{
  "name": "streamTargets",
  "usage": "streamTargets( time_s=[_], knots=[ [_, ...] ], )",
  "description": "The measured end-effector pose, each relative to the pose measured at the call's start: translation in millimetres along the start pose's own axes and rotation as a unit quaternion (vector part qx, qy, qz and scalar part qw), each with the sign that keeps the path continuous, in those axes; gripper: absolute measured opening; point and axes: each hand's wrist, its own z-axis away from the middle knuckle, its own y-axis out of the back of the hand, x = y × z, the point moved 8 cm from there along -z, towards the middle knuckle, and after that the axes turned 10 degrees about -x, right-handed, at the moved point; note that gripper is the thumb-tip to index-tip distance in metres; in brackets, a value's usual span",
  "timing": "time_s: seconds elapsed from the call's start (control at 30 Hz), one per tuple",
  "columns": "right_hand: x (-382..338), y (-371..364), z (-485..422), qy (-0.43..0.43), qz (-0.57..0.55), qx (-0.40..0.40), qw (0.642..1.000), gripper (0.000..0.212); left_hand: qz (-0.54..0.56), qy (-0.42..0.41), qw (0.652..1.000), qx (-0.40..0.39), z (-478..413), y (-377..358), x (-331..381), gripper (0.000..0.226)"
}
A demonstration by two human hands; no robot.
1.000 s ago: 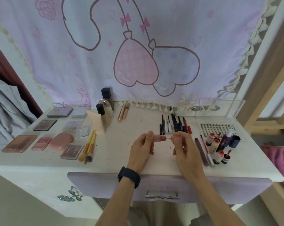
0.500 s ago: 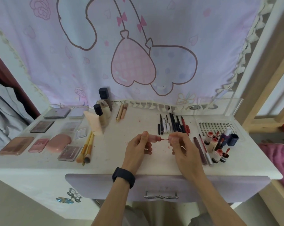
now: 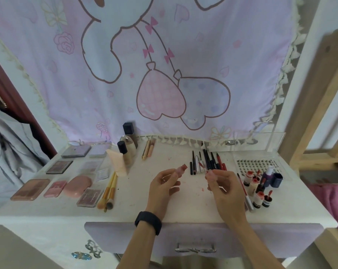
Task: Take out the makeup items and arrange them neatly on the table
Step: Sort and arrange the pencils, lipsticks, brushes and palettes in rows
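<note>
Head view, left hand (image 3: 163,186): fingers curled round the pink lip gloss tube (image 3: 181,169), held above the table with its open end tilted toward 1 o'clock
Head view, right hand (image 3: 225,188): thumb and forefinger pinch the gloss cap (image 3: 208,172) (small and partly hidden, so I cannot tell whether a wand hangs from it)
Tube and cap: apart, the cap at 3 o'clock of the tube, with a gap between them
Table (image 3: 191,206): white, both hands over its middle, with the purple drawer front (image 3: 106,237) at 6 o'clock
Palettes (image 3: 30,189): lying flat in rows at 9 o'clock of the hands, a pink oval compact (image 3: 78,186) among them
Brushes (image 3: 109,191): yellow-handled, bunched just beside the palettes
Bottles (image 3: 126,150): upright at 11 o'clock, dark caps
Gold tubes (image 3: 148,151): 2, side by side, just right of the bottles
Pencils (image 3: 209,162): laid parallel at 12 o'clock, just behind the cap
Small red-capped bottles (image 3: 254,188): clustered at 3 o'clock, near the right hand
Lash tray (image 3: 255,164): at 2 o'clock
Wristband (image 3: 148,222): black, on the left wrist
Curtain (image 3: 164,55): pink cartoon print, hanging behind the table
</note>
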Motion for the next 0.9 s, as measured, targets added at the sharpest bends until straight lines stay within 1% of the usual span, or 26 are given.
streamTargets(
  time_s=[0.03, 0.1, 0.17, 0.23, 0.27, 0.37, 0.47, 0.53, 0.6, 0.67, 0.73, 0.8, 0.9],
  knots=[
    [-0.4, -1.4, 1.0, -0.013, -0.005, -0.001, 1.0, 0.013, 0.028, 0.021, 0.999, -0.003, -0.3, 0.2, -0.6, 0.047],
    [-3.6, -3.4, 3.0, -0.034, -0.034, -0.003, 0.999, 0.009, 0.087, 0.056, 0.994, -0.02, -1.5, -1.5, -0.5, 0.04],
    [-10.1, -3.6, 7.4, -0.054, -0.094, -0.002, 0.994, 0.021, 0.106, 0.075, 0.991, -0.029, -1.6, -2.0, 0.7, 0.028],
    [-20.0, 0.7, 14.8, -0.08, -0.167, -0.008, 0.983, 0.034, 0.091, 0.085, 0.991, -0.039, 0.6, -7.4, 3.0, 0.028],
    [-25.6, 4.2, 19.6, -0.091, -0.192, -0.018, 0.977, 0.035, 0.08, 0.087, 0.992, -0.044, 2.6, -12.3, 5.6, 0.03],
    [-39.9, 27.6, 37.8, -0.103, -0.218, -0.039, 0.97, 0.028, 0.024, 0.069, 0.994, -0.085, 12.0, -37.4, 24.1, 0.036],
    [-45.6, 65.5, 55.7, -0.105, -0.212, -0.024, 0.971, 0.028, -0.01, 0.048, 0.983, -0.175, 23.1, -76.2, 45.7, 0.039],
    [-44.5, 94.8, 65.1, -0.106, -0.207, 0.001, 0.973, 0.027, 0.01, 0.054, 0.972, -0.229, 27.8, -103.3, 52.6, 0.037],
    [-42.9, 123.0, 71.4, -0.107, -0.193, 0.023, 0.975, 0.03, 0.049, 0.063, 0.961, -0.264, 30.2, -127.2, 54.1, 0.032],
    [-41.6, 149.0, 74.5, -0.11, -0.169, 0.039, 0.979, 0.039, 0.08, 0.064, 0.953, -0.286, 30.9, -148.9, 54.0, 0.031],
    [-41.1, 170.8, 74.4, -0.117, -0.141, 0.045, 0.982, 0.043, 0.083, 0.065, 0.951, -0.291, 29.7, -168.5, 53.0, 0.032],
    [-39.4, 187.8, 71.6, -0.126, -0.106, 0.043, 0.985, 0.044, 0.049, 0.063, 0.955, -0.287, 27.7, -184.7, 52.2, 0.024],
    [-38.2, 211.9, 66.1, -0.128, -0.037, 0.049, 0.99, 0.038, -0.064, 0.044, 0.956, -0.284, 26.2, -209.0, 53.5, 0.019]
  ],
)
